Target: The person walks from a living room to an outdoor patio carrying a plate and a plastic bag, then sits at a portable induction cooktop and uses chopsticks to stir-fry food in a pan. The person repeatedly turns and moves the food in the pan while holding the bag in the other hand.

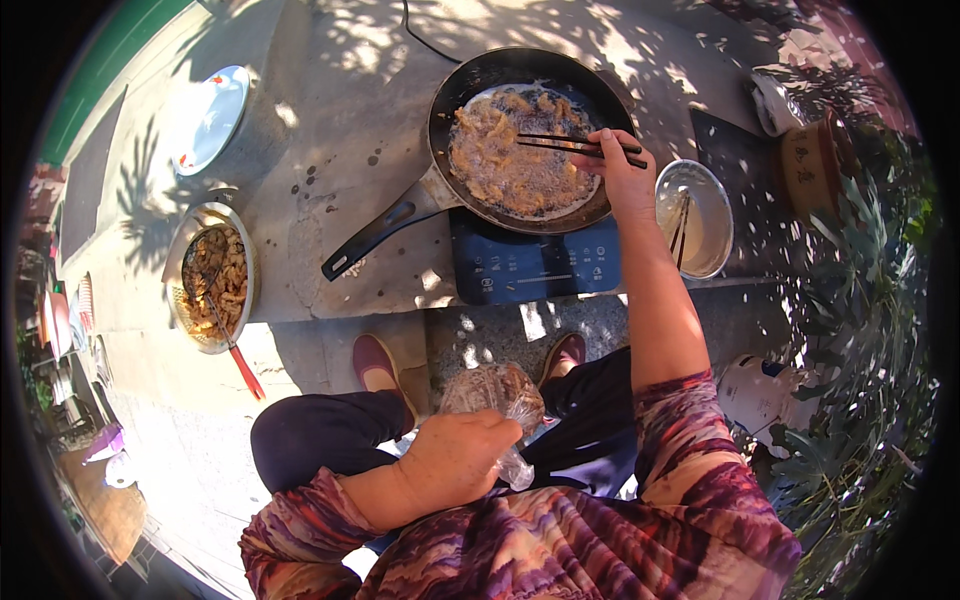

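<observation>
My right hand [628, 172] grips a pair of black chopsticks [559, 142], their tips over the bubbling oil. Golden battered pieces [517, 150] fry in a dark frying pan [444, 112], whose black handle points to the lower left. Under the pan sits a black induction cooktop [536, 262]. Low in front of my body, my left hand [459, 454] clutches the gathered neck of a clear plastic bag [491, 390]; its brownish contents cannot be made out exactly. Just right of my right forearm stands a metal bowl [720, 225] of pale batter, with another pair of chopsticks [682, 225] leaning in it.
At left, a basket [251, 289] holds fried pieces and a skimmer with a red handle [246, 371]. Farther back lies a pale blue dish [217, 112]. To the right are a brown crock [810, 169], a white bucket [761, 397] and leafy plants [862, 300]. A black cord [427, 45] runs behind the pan.
</observation>
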The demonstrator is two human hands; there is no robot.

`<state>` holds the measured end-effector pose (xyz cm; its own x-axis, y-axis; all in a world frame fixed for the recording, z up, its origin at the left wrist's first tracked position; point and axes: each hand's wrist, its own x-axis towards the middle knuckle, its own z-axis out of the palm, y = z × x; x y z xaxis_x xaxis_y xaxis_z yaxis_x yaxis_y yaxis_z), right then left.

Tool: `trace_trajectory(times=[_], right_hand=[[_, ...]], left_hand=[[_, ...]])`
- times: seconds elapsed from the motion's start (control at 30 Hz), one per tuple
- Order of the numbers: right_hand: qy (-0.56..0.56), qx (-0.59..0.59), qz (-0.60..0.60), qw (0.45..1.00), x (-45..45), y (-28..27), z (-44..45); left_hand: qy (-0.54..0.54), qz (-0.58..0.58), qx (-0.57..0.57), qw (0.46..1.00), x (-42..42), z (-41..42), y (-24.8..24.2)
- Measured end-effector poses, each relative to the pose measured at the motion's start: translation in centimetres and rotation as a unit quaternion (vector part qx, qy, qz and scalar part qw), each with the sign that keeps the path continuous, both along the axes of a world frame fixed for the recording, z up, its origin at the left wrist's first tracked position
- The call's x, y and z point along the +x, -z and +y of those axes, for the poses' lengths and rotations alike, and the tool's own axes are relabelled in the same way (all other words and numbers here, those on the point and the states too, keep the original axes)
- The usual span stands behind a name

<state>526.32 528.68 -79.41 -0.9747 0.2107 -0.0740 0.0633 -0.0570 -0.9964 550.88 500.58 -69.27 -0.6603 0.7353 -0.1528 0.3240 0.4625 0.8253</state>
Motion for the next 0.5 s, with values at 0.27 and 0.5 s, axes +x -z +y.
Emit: trace_trajectory(times=[0.27,0.5], right_hand=[[0.02,0.024,0.023,0.999,0.3,-0.9,0.2],[0.027,0.004,0.028,0.999,-0.3,1.7,-0.6]], left_hand=[[0.005,0.003,-0.005,1.0,0.0,-0.1,-0.1],[0.002,0.004,0.0,1.0,0.1,-0.1,-0.1]])
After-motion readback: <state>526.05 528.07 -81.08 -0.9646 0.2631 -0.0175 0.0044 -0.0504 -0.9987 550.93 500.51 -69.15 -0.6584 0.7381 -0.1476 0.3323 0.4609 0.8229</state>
